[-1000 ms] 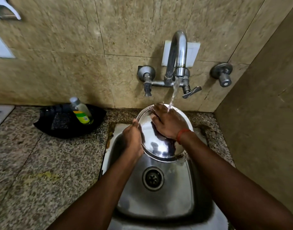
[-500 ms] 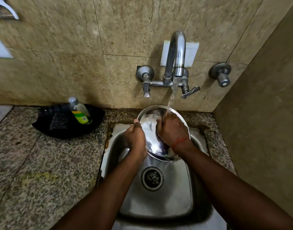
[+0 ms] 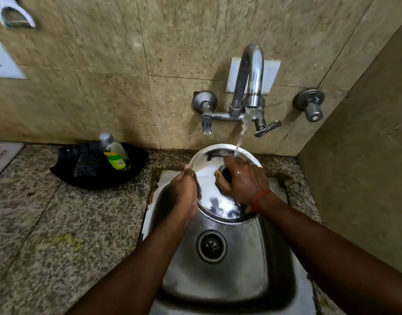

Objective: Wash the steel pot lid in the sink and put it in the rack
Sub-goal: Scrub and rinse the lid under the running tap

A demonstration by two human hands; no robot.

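The round steel pot lid (image 3: 212,196) is held tilted over the back of the steel sink (image 3: 220,273), its shiny face toward me. My left hand (image 3: 184,192) grips its left rim. My right hand (image 3: 243,180) lies on the lid's face, fingers curled around its dark knob (image 3: 226,173). Water from the tap (image 3: 250,80) runs onto my right hand and the lid's upper part. No rack is in view.
A black tray (image 3: 91,176) with a dark scrubber and a dish soap bottle (image 3: 114,153) sits on the granite counter (image 3: 47,235) left of the sink. Tiled walls close in behind and to the right. The drain (image 3: 211,246) lies below the lid.
My right hand slid from rubbing the lid's face to closing around the knob. The lid tilted slightly. My left hand kept its hold on the rim.
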